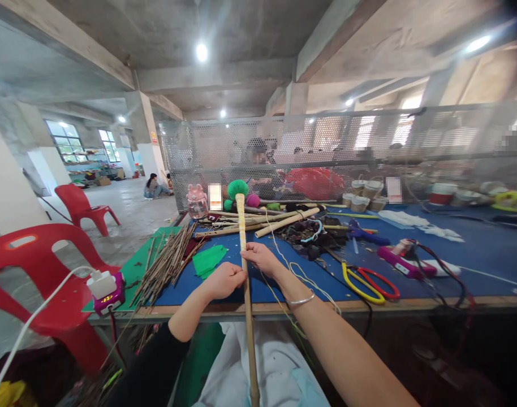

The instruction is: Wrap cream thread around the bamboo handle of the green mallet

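A long bamboo stick (249,333) stands upright before me, its lower end over my lap. A fuzzy green ball (238,189) tops it, and pale yellow wrapping (241,223) covers its upper part. My right hand (262,258) is closed on the stick with thumb and fingers, just below the wrapping. Slightly lower, my left hand (225,281) is closed with its fingertips against the stick; anything thin between them is too small to make out. A thin yellow cord (301,274) trails over the table to the right of the stick.
Thin twigs (167,260) and a green cloth (210,260) lie left on the blue table (411,226). Scissors (364,282) with yellow and red handles and a purple power strip (405,263) lie right. Behind stands a perforated metal screen (216,141); red chairs (46,254) are left.
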Action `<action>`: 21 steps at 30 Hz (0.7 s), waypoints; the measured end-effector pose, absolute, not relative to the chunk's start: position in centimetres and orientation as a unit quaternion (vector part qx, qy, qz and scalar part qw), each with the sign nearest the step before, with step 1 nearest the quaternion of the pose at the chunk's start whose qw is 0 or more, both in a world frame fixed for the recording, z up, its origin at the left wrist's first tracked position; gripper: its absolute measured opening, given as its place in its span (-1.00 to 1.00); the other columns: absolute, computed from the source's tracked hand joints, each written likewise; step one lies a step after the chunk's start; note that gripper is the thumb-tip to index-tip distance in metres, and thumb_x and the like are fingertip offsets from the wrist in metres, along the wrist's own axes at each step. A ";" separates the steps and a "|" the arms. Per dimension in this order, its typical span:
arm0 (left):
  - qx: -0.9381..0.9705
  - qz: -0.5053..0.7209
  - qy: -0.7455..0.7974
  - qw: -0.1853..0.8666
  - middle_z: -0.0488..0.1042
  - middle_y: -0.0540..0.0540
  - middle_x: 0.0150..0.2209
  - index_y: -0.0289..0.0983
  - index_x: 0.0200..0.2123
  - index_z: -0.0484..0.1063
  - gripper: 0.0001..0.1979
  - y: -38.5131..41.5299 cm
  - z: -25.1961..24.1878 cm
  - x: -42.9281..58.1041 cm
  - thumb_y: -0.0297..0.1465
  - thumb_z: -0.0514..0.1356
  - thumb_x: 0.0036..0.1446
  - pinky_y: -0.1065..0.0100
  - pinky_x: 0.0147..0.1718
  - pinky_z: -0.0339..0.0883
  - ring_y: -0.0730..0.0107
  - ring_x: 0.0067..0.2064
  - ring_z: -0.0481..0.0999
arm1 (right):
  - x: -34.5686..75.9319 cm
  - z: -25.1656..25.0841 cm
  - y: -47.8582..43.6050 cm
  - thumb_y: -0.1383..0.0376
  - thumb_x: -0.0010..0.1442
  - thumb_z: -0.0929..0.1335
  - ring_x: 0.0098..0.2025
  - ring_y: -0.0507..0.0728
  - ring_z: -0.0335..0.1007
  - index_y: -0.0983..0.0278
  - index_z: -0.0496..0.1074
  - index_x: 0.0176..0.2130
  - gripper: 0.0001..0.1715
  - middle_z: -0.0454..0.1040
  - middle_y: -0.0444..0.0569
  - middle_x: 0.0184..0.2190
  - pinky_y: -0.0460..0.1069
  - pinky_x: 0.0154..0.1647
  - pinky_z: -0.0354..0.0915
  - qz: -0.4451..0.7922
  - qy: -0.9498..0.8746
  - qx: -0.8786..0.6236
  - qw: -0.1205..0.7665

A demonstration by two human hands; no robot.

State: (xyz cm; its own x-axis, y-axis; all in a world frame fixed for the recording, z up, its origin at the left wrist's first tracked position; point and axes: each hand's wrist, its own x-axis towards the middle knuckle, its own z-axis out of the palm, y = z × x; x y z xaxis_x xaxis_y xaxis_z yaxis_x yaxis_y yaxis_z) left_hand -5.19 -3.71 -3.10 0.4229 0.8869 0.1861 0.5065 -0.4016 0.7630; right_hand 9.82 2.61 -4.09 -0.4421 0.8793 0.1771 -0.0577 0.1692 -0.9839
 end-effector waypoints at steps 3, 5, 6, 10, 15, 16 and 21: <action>0.738 0.377 0.496 0.259 0.14 0.08 -0.75 -0.27 -0.75 0.21 -0.65 -3.6 -3.0 -6.0 -0.33 -0.02 0.03 0.44 -0.60 -0.01 0.51 -0.64 0.14 | 9.8 -4.0 2.5 0.13 -0.13 0.40 -0.72 -0.13 -0.18 0.32 0.25 -0.49 -0.66 0.06 -0.33 -0.77 -0.12 -0.68 -0.25 0.561 -0.633 -0.326 0.422; 0.685 0.432 0.561 0.170 0.24 0.03 -0.70 -0.28 -0.69 0.28 -0.65 -3.7 -2.9 -6.6 -0.31 -0.04 0.07 0.43 -0.53 0.07 0.44 -0.57 0.25 | 9.8 -3.9 2.5 0.15 -0.13 0.40 -0.72 -0.13 -0.17 0.32 0.25 -0.48 -0.67 0.06 -0.32 -0.77 -0.12 -0.67 -0.24 0.562 -0.629 -0.329 0.425; 0.657 0.448 0.596 0.115 0.32 -0.01 -0.64 -0.28 -0.62 0.34 -0.70 -3.8 -2.8 -6.9 -0.31 -0.02 0.06 0.41 -0.47 0.11 0.39 -0.50 0.32 | 9.8 -3.9 2.5 0.16 -0.13 0.40 -0.72 -0.12 -0.16 0.33 0.26 -0.48 -0.67 0.07 -0.32 -0.76 -0.12 -0.67 -0.24 0.563 -0.628 -0.330 0.425; 0.626 0.415 0.660 -0.022 0.43 -0.20 -0.17 -0.25 -0.25 0.43 -0.74 -4.8 -2.5 -6.3 -0.30 0.16 -0.04 0.25 -0.20 0.14 0.15 -0.11 0.34 | 9.7 -3.8 2.4 0.15 -0.14 0.40 -0.70 -0.12 -0.13 0.33 0.26 -0.49 -0.67 0.08 -0.30 -0.75 -0.12 -0.66 -0.21 0.566 -0.627 -0.324 0.426; 0.733 0.308 0.603 0.061 0.47 -0.14 -0.50 -0.26 -0.55 0.43 -0.68 -5.8 -2.2 -3.7 -0.14 0.10 0.00 0.28 -0.33 0.17 0.25 -0.41 0.42 | 9.8 -3.9 2.6 0.14 -0.14 0.39 -0.68 -0.10 -0.09 0.32 0.26 -0.49 -0.67 0.09 -0.30 -0.74 -0.13 -0.65 -0.16 0.555 -0.637 -0.323 0.426; 0.745 0.290 0.598 0.059 0.46 -0.14 -0.53 -0.27 -0.57 0.42 -0.68 -5.8 -2.1 -3.4 -0.16 0.10 0.00 0.30 -0.37 0.16 0.25 -0.44 0.41 | 9.8 -4.1 2.7 0.14 -0.14 0.39 -0.67 -0.10 -0.07 0.33 0.27 -0.49 -0.67 0.12 -0.29 -0.72 -0.13 -0.64 -0.14 0.551 -0.638 -0.321 0.430; 0.776 0.272 0.565 0.074 0.41 -0.10 -0.59 -0.25 -0.64 0.37 -0.77 -5.0 -1.7 -3.3 -0.32 0.11 0.00 0.38 -0.49 0.07 0.34 -0.52 0.35 | 9.9 -4.9 3.3 0.15 -0.14 0.39 -0.59 -0.08 0.03 0.36 0.31 -0.47 -0.67 0.24 -0.21 -0.62 -0.14 -0.58 -0.04 0.531 -0.651 -0.313 0.443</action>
